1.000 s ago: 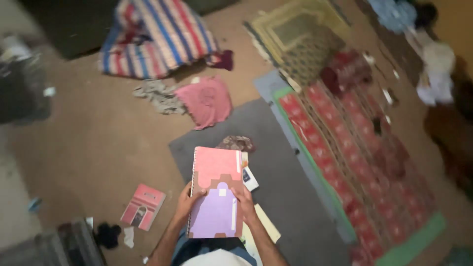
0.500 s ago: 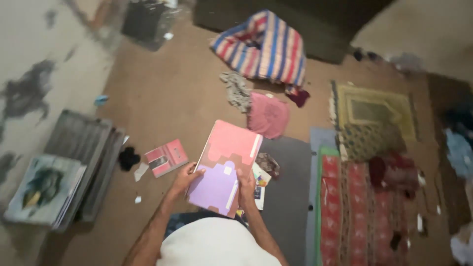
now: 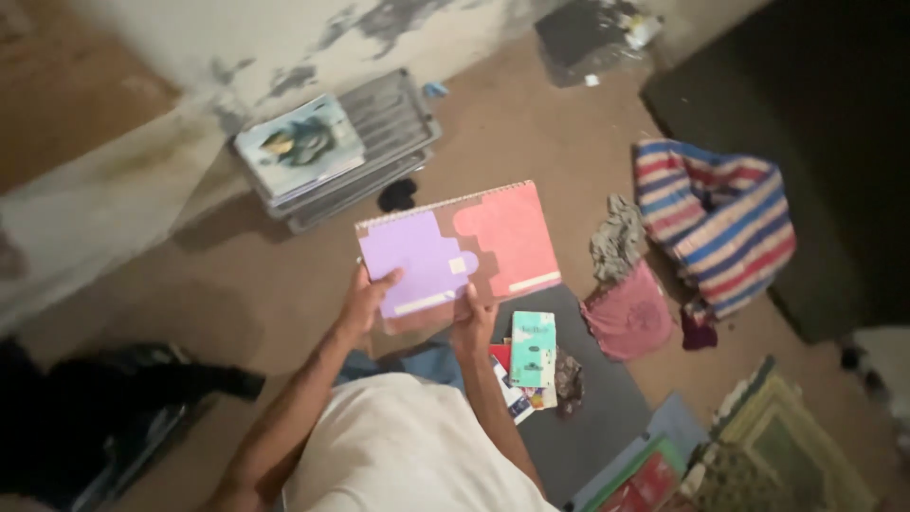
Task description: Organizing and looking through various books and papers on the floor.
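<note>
**Notebook held in both hands as the view swings left**

The spiral-bound notebook with a purple, pink and brown cover (image 3: 458,251) stays gripped at its near edge: left hand (image 3: 365,299) and right hand (image 3: 472,318) both closed on it. The stack of grey trays (image 3: 341,152) now lies beyond it.

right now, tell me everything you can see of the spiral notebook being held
The spiral notebook is closed, with a wire binding along its far edge. Its cover looks like stiff card: a brown ground with interlocking purple and pink puzzle-like shapes and small pale label strips. It is held up above the floor, tilted. The left hand grips the purple corner, and the right hand holds the near edge.
</note>
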